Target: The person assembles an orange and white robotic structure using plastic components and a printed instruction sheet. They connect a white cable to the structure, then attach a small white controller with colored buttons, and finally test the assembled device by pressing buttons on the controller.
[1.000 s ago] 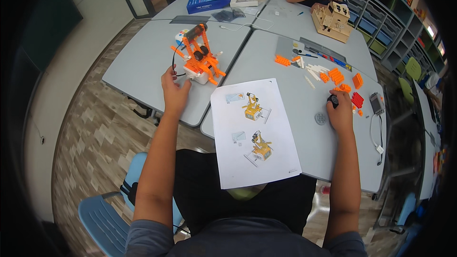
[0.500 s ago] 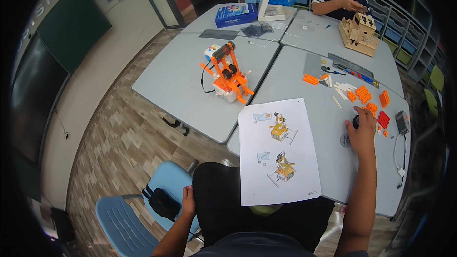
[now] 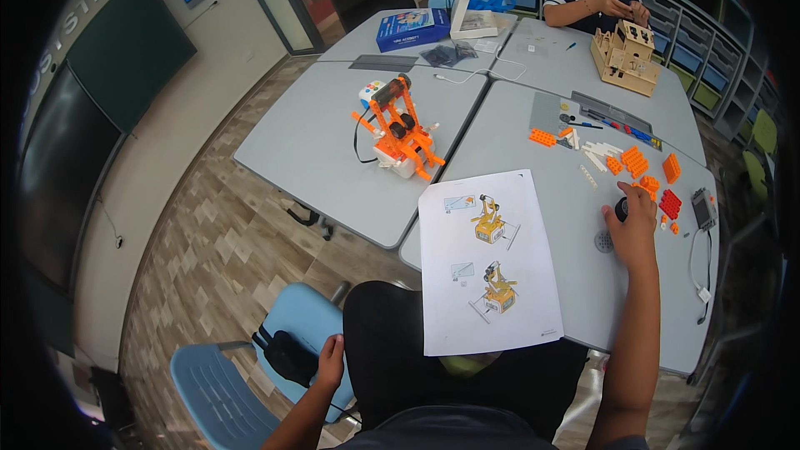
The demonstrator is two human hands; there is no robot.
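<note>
My right hand [image 3: 635,229] rests on the table at the right, its thumb and fingers curved round a small black wheel [image 3: 622,209]. Just beyond its fingertips lie orange building pieces [image 3: 647,184] and a red perforated block [image 3: 669,204]. Beside my left thigh, near the blue chair, my left hand [image 3: 331,361] hangs loosely with nothing visible in it. A printed instruction sheet [image 3: 492,283] with two drawings of a model lies over the table edge and my lap. The orange and white built model [image 3: 404,129] stands on the table to the left.
White beams [image 3: 600,152] and an orange brick [image 3: 542,138] are scattered on the right table. A grey box with a cable [image 3: 704,210] lies near its right edge. Far off, another person handles a wooden model [image 3: 625,62]. A blue box [image 3: 412,29] sits at the back.
The view has shifted very slightly. Both hands and the pieces stay in nearly the same places; the other person's hands have moved a little.
</note>
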